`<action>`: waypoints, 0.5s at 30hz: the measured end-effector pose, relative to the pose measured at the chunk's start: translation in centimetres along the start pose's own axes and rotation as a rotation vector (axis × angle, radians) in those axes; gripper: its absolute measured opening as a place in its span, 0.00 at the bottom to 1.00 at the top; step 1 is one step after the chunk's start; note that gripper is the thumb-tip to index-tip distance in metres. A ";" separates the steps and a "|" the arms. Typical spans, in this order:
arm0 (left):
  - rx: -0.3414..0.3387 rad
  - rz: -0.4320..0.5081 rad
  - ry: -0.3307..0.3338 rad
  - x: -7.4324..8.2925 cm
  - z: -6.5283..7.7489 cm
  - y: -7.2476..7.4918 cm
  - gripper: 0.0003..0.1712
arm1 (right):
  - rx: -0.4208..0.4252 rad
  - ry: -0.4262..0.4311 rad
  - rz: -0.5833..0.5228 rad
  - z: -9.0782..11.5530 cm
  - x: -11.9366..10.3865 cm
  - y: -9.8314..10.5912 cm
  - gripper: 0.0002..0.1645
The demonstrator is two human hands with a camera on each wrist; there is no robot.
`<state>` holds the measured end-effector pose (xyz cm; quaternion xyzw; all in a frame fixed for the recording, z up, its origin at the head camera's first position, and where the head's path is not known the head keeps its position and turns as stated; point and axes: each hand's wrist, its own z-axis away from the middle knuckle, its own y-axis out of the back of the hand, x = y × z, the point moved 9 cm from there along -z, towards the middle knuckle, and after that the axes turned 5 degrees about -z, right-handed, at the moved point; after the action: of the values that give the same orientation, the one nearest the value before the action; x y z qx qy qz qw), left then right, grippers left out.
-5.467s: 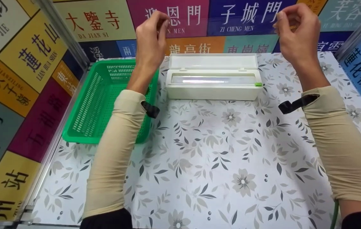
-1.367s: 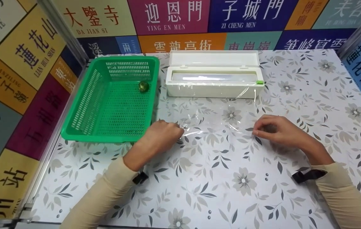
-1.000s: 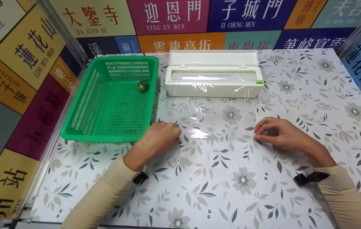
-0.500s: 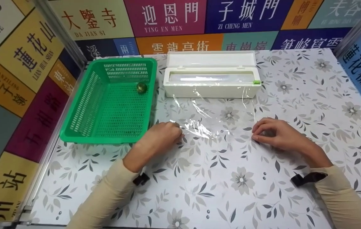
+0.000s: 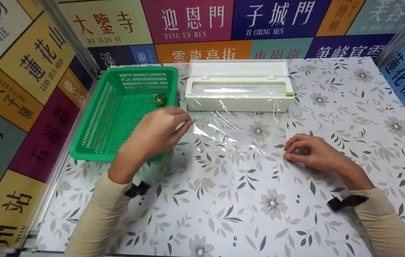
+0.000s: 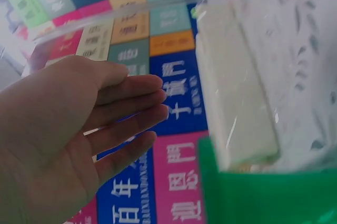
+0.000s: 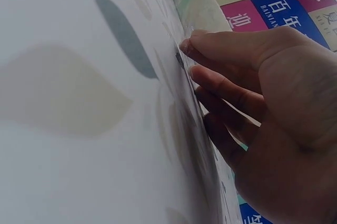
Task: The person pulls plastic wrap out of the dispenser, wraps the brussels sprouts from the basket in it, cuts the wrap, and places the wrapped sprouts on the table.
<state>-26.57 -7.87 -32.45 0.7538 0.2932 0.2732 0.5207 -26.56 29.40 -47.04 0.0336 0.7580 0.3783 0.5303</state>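
"First entry: the right?"
"My right hand point(image 5: 316, 151), right of centre. Thumb and forefinger pinching the near right corner of one sheet of clear film point(image 5: 231, 134)."

"The left?"
"My left hand point(image 5: 154, 130), left of centre, overlapping in view the near right part of one green basket point(image 5: 93, 157). Fingertips by the film's left edge; whether they grasp it, I cannot tell."

"The film itself?"
"Mid-frame, running down from one white dispenser box point(image 5: 240, 104), upper centre, lid open."

"Also listed?"
"One small mottled round item point(image 5: 160, 100), inside the basket, upper left."

"Step in hand?"
"Drawing out and spreading the film, I judge; not yet cut. Next move seems to want the right corner anchored and the left side drawn level, uncreased."
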 end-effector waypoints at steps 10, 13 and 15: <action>0.128 0.054 0.282 -8.3 -1.5 3.4 0.16 | 0.013 0.008 -0.026 0.1 -0.1 0.1 0.10; 0.160 0.079 0.357 -10.7 -1.9 3.3 0.16 | 0.009 -0.002 -0.031 0.0 0.0 0.1 0.10; 0.173 0.095 0.399 -12.0 -2.1 3.2 0.17 | 0.006 -0.010 -0.033 0.0 0.1 0.0 0.09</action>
<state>-35.70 -16.18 -30.08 0.7397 0.3766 0.4150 0.3725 -26.59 29.44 -47.14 0.0244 0.7569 0.3672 0.5401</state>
